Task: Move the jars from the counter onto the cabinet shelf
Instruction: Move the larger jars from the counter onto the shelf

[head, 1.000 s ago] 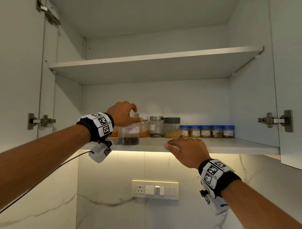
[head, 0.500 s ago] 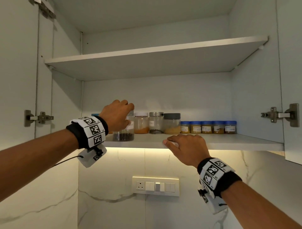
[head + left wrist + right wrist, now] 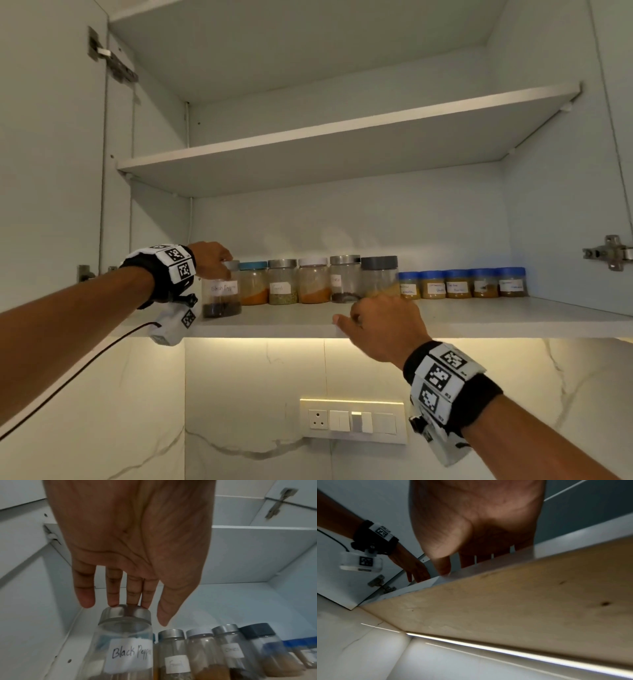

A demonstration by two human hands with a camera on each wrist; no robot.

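White cabinet walls enclose two shelves; the upper shelf (image 3: 342, 137) is bare, and the lower shelf (image 3: 479, 318) carries a row of jars along its back, with a lit marble wall and a switch plate (image 3: 352, 421) beneath. Both doors stand open, and a strip of bare board runs in front of the jars. At the row's left end stands the black pepper jar (image 3: 222, 294), upright on the shelf beside a blue-lidded jar (image 3: 253, 282). The left hand (image 3: 133, 540) hangs over it, its straight fingers (image 3: 113, 588) loosely together, tips touching the steel lid. The right hand (image 3: 383, 325) rests on the shelf's front edge, fingers laid flat over the top, just before the grey-lidded jar (image 3: 379, 277).
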